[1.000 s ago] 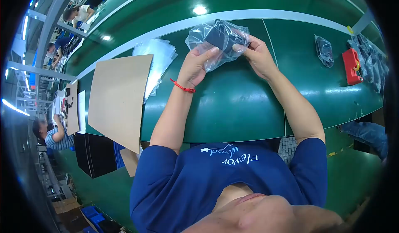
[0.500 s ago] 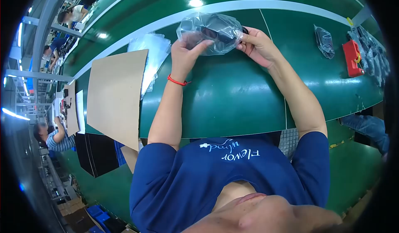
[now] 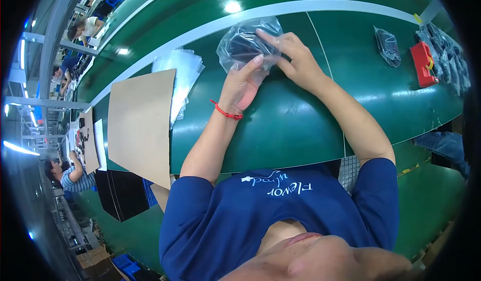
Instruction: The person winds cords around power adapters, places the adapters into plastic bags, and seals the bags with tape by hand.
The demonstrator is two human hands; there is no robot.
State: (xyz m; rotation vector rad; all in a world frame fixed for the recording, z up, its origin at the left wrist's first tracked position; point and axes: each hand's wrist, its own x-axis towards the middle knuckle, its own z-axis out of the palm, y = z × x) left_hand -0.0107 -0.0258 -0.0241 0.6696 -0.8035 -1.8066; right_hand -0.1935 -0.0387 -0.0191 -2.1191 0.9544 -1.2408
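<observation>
A clear plastic bag (image 3: pixel 273 28) with a dark object (image 3: pixel 246 48) inside is held up over the green table. My left hand (image 3: pixel 241 83), with a red cord on its wrist, grips the bag from the near side, thumb on top and the other fingers hidden under it. My right hand (image 3: pixel 299 60) is at the bag's right edge, its index finger laid across the plastic and the rest bent at the side. The exact kind of the dark object cannot be made out through the plastic.
Flat clear bags (image 3: pixel 183 70) lie left of my hands, partly under a brown cardboard sheet (image 3: pixel 140 123). To the right are one bagged item (image 3: pixel 387 46), a red tape dispenser (image 3: pixel 424 64) and a pile of bagged items (image 3: pixel 446 55). Co-workers sit at the far left.
My right hand has shifted from the bag's right end onto its top, index finger now extended. My left hand has turned and moved right and lower. The dark object has moved left.
</observation>
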